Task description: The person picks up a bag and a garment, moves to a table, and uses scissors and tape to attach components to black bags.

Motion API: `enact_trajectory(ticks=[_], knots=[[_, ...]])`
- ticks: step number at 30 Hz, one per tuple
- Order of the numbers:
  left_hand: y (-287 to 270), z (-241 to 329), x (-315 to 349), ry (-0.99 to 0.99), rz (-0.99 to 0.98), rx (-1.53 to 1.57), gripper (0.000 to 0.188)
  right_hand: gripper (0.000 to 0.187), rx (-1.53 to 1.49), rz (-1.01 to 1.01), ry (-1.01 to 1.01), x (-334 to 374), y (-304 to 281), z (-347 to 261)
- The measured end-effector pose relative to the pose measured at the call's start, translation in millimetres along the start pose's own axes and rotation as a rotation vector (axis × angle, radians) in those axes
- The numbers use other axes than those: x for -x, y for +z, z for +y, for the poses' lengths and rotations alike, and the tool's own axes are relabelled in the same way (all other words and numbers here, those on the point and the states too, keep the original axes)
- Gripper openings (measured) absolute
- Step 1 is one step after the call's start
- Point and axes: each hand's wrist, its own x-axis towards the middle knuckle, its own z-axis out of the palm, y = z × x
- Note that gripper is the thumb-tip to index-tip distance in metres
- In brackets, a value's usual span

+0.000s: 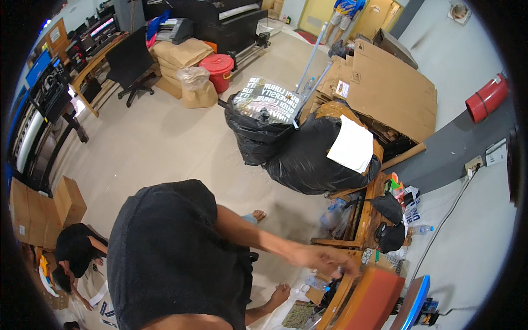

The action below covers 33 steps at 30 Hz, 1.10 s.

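My black-shirted torso fills the lower middle. My left arm stretches right, its hand (324, 258) slightly blurred, fingers loosely apart with nothing visible in them. That hand is over the edge of a wooden bench (344, 291), beside an orange box-like object (374, 300). Lower down, my right hand (279, 295) is near the floor with fingers curled. What it holds, if anything, is too small to make out. Close to it lie a clear plastic bottle (317, 282) and a green patterned flat piece (297, 314).
Black garbage bags (302, 159) and flattened cardboard (385, 82) are piled beyond the bench. A black pouch (388, 208) and a bottle (422, 229) lie by the wall. At lower left another person (80, 250) crouches near cartons (34, 214). Someone (347, 6) stands by the far door.
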Motion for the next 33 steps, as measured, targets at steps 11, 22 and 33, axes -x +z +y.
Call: enact_trajectory(ticks=[11,22,33], knots=[[-119.9,181.5,-186.9,0.716,-0.199,-0.032,0.043,0.035,0.283,-0.303,-0.294,-252.4,91.3,-202.7],[-225.1,131.0,-362.3,0.748,-0.172,-0.094,0.033,0.038,-0.405,0.033,-0.085,-524.4,-47.0,-303.6],[-285.8,80.1,-528.4,0.67,-0.135,-0.214,0.026,0.039,-0.302,0.335,0.101,-740.5,-129.8,-306.1]])
